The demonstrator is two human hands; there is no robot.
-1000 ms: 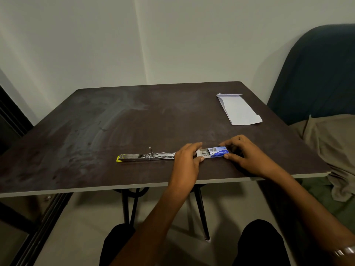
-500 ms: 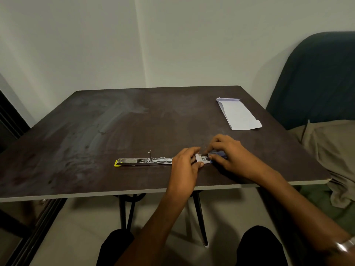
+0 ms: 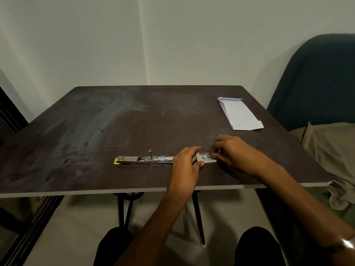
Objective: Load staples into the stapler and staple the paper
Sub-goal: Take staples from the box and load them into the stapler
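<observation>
A metal stapler (image 3: 142, 159) with a yellow tip lies opened out flat on the dark table (image 3: 96, 131), its far end hidden behind my left hand. To its right sits a small staple box (image 3: 204, 158) with its white tray slid out and staples showing. My left hand (image 3: 187, 164) pinches the tray's left end between thumb and fingers. My right hand (image 3: 230, 152) covers the box's blue sleeve, its fingertips pinching at the staples in the tray. A folded white paper (image 3: 240, 114) lies at the table's far right.
A dark blue chair (image 3: 315, 77) with a beige cloth (image 3: 330, 150) stands right of the table. Black table legs (image 3: 124, 210) and my knees show below the near edge. Walls close the far side.
My right hand slid left over the blue box, and its fingers now reach into the pulled-out tray. My left hand keeps its hold on the tray end. The stapler stays put.
</observation>
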